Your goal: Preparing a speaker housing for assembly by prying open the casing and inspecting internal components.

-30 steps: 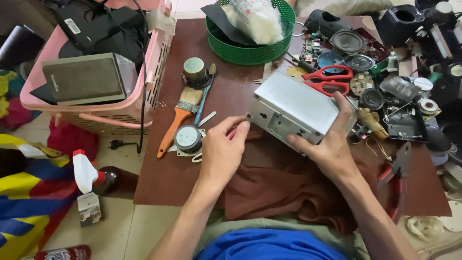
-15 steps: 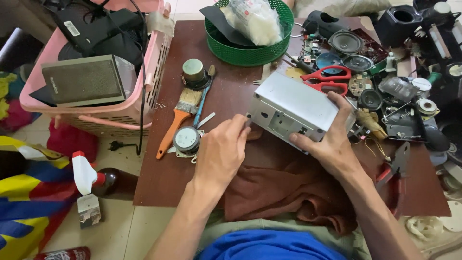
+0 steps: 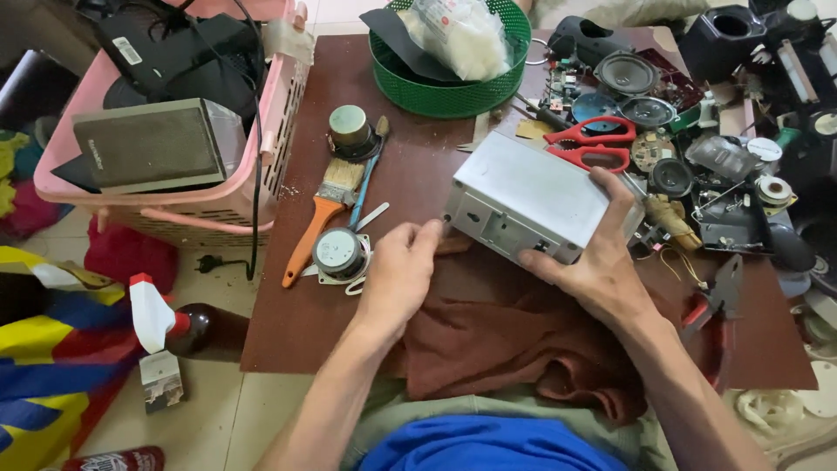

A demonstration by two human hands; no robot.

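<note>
A grey metal box (image 3: 532, 196) rests tilted on a brown board (image 3: 296, 323), over a rust-brown cloth (image 3: 497, 336). My right hand (image 3: 597, 257) grips the box at its near right corner, thumb on the front face and fingers over the top. My left hand (image 3: 397, 270) has its fingertips at the box's left front corner; whether it pinches a small tool there I cannot tell. A small round motor (image 3: 338, 253) lies just left of my left hand.
An orange-handled paintbrush (image 3: 318, 218), a blue tool and a round speaker part (image 3: 351, 129) lie on the left of the board. A green basket (image 3: 449, 87) stands at the back, red scissors (image 3: 593, 144) and speaker parts at right, red pliers (image 3: 711, 305), and a pink basket (image 3: 218, 209) at left.
My left hand has slid right from the round motor up to the box's left front corner. My right hand keeps its hold; the box has shifted slightly.
</note>
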